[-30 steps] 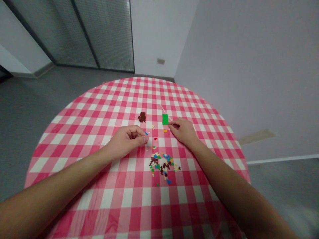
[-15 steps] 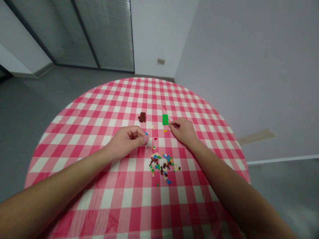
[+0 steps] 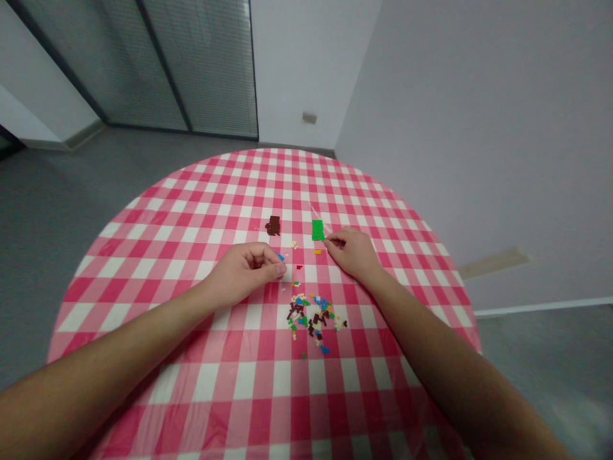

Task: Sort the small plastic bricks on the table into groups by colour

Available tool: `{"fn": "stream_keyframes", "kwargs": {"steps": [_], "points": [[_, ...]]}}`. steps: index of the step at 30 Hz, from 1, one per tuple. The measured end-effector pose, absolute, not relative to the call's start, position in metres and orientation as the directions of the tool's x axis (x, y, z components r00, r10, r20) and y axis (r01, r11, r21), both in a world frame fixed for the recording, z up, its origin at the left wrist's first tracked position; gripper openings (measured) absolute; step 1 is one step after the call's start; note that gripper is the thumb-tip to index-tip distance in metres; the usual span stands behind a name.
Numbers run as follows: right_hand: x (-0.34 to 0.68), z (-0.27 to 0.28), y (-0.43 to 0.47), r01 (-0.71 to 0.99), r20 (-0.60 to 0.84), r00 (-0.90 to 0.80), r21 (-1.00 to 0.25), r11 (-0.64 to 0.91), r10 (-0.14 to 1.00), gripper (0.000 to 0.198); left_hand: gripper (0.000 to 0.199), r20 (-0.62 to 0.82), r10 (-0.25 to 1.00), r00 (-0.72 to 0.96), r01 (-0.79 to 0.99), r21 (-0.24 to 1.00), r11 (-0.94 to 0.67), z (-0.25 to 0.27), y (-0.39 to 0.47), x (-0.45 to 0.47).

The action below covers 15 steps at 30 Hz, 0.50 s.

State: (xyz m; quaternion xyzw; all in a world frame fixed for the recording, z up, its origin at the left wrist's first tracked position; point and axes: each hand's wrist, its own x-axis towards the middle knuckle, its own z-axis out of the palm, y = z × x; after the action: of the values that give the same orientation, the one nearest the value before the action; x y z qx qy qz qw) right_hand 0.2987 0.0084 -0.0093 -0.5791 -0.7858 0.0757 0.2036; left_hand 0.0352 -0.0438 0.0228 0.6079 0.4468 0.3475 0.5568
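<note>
My left hand rests on the checked cloth, fingers curled and thumb against the fingertips; whatever they may hold is hidden. Right behind those fingertips shows a blue toy brick. With thumb and forefinger pinched, my right hand meets the near right corner of a green building plate. A yellow brick lies just below the plate. Between my hands are a small red brick and some cream pieces. Left of the plate sits a clump of dark brown bricks.
Nearer to me spreads a loose pile of tiny mixed bricks, with a blue one at its front. A round table carries the red and white cloth. Beyond it stand a white wall and a glass partition.
Hardly anything differs. Both hands keep their places and their closed fingers, and the bricks lie where they were.
</note>
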Motion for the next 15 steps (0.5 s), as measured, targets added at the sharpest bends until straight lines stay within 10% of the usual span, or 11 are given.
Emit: {"fn": "stream_keyframes", "kwargs": {"steps": [15], "points": [[0.2973,-0.0042,0.0029,0.83,0.302,-0.251,-0.422,0.365,0.92,0.014,0.018,-0.054,0.824,0.564,0.359,0.915,-0.186,0.023,-0.05,0.0352]]}}
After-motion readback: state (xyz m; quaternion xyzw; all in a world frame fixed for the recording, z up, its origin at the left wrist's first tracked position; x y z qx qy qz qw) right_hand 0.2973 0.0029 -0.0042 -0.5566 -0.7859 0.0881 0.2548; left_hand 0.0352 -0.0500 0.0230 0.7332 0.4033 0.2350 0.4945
